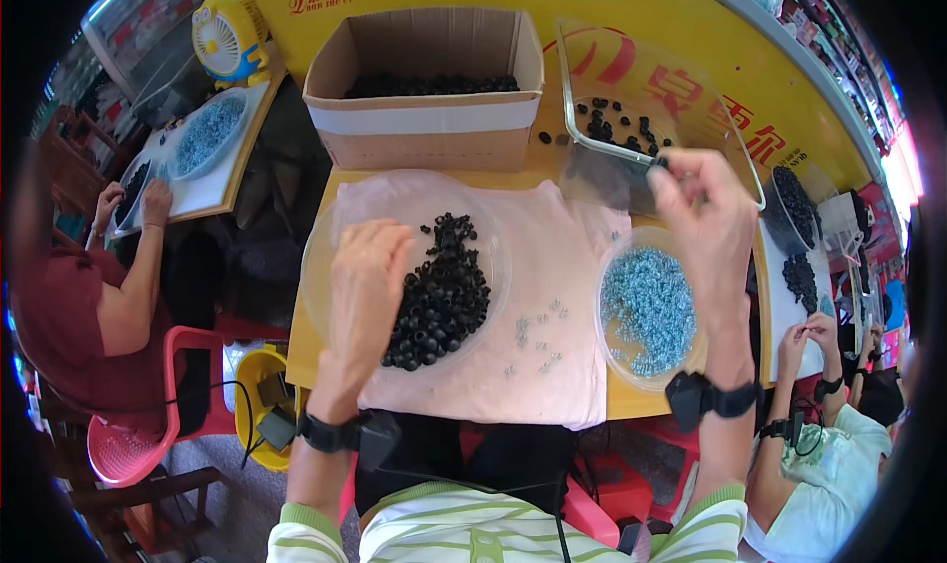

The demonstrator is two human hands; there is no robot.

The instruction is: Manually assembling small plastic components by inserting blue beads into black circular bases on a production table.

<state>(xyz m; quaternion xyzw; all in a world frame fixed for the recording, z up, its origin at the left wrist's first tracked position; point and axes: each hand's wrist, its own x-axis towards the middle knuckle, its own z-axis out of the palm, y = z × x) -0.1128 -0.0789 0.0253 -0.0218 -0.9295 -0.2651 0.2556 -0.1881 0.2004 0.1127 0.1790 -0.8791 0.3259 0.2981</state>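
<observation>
My right hand (708, 198) is raised at the near edge of a clear plastic bin (602, 159). Thumb and fingertips pinch a small black plastic piece (659, 163). My left hand (367, 265) is over the left side of a shallow round clear tray (326, 218), its fingers bent and pressed together; anything between them is hidden. Small black cylindrical plastic pieces (439, 307) lie heaped in that tray, beside the left hand. Below my right hand, a round clear tub (606, 351) holds many small light-blue springs or coils (646, 302); they are too small to tell.
An open cardboard box (424, 134) of black pieces stands at the back. Several loose springs (538, 341) lie on the pink cloth (552, 228). People work at tables to the left (74, 336) and right (824, 484). A yellow fan (229, 40) stands at far left.
</observation>
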